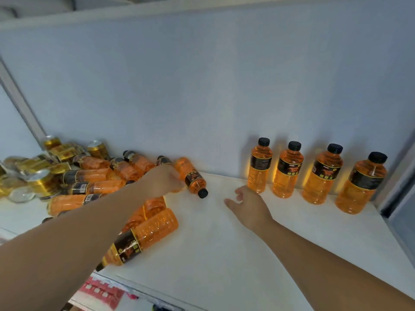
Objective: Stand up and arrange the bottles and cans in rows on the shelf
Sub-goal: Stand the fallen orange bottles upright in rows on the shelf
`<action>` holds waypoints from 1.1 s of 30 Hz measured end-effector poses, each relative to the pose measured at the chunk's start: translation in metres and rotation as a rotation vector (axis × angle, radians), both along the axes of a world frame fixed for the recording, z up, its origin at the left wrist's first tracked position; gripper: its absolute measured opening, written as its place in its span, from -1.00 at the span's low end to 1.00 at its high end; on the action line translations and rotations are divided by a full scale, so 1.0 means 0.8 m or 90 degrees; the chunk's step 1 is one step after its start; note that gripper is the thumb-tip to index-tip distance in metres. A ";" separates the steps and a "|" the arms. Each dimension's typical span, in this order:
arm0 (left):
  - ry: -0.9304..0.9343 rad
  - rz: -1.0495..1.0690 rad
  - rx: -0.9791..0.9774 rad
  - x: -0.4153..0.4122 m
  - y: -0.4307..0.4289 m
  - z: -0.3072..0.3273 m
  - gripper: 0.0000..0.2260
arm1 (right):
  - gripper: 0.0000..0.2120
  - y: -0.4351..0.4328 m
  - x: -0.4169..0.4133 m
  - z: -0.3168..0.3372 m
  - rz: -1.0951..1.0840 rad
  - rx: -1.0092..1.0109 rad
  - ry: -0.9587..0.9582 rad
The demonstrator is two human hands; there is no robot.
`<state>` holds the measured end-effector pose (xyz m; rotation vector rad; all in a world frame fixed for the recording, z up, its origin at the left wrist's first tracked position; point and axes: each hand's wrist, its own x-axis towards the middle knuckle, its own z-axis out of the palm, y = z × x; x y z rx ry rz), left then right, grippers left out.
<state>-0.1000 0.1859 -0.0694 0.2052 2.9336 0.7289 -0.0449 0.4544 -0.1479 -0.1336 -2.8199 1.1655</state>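
Note:
Several orange drink bottles with black caps stand in a row point(289, 170) along the back wall at the right of the white shelf point(224, 239). At the left, many more orange bottles lie in a pile point(96, 176) with gold cans point(45, 182) behind them. My left hand point(164, 179) closes around a lying bottle point(193, 176) whose cap points toward me and to the right. My right hand point(249, 204) hovers over the shelf with fingers apart, holding nothing, just in front of the leftmost standing bottle point(259, 164). One bottle point(143, 236) lies under my left forearm near the front edge.
A grey back wall closes the shelf, with a side panel point(402, 198) at the right. Bare shelf surface lies between the pile and the standing row. Below the front edge, red packaging point(103, 290) shows on a lower level.

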 end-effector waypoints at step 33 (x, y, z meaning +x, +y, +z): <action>-0.090 0.045 -0.121 -0.181 -0.052 -0.047 -0.14 | -0.52 -0.167 -0.094 -0.022 -0.162 0.038 -0.032</action>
